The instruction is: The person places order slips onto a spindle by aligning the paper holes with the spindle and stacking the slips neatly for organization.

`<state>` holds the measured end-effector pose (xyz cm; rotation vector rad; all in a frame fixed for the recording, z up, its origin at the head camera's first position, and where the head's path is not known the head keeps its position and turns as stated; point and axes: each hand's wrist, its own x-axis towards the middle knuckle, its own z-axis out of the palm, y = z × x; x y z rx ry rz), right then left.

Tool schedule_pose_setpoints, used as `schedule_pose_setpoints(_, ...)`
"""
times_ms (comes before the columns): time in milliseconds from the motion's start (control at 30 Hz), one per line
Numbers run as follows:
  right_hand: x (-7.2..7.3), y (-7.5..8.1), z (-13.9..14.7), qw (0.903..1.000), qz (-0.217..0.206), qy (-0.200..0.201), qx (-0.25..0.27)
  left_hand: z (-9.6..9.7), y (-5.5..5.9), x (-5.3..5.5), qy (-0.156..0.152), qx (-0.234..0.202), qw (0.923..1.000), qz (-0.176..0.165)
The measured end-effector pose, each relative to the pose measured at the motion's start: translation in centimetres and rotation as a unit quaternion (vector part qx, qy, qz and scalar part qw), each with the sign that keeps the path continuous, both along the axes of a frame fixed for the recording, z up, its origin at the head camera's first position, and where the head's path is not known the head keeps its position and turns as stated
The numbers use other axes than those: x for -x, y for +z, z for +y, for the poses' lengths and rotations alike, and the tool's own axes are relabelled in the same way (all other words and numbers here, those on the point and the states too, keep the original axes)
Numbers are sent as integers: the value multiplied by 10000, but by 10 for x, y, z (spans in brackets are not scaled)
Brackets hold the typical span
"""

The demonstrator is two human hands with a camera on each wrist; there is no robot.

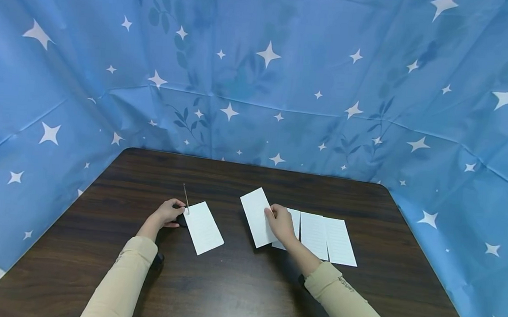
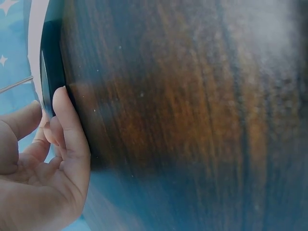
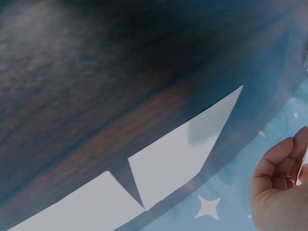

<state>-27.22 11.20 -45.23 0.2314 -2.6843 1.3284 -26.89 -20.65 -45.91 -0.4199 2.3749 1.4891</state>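
Observation:
At the left of the table, a paper spike with a thin upright metal rod (image 1: 186, 195) stands with a white sheet (image 1: 203, 228) around its rod. Its dark base (image 2: 53, 67) shows in the left wrist view, and my left hand (image 1: 169, 213) holds that base by its edge with thumb and fingers. My right hand (image 1: 281, 223) pinches another white sheet (image 1: 255, 215) by its right edge, tilted and raised off the table. Only a sliver of that sheet appears beside my right hand (image 3: 281, 185) in the right wrist view.
Three white sheets lie side by side at the right, the nearest one (image 1: 294, 220) partly behind my right hand, then a middle sheet (image 1: 312, 234) and an outer sheet (image 1: 340, 240). The dark wooden table (image 1: 240, 290) ends at a blue star-patterned cloth (image 1: 259, 80).

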Motion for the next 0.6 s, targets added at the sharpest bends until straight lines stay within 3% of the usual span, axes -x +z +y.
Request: schedule_pose_setpoints(600, -4, 19, -26, 9991, 240, 307, 135, 0, -6, 0, 14, 231, 9991, 362)
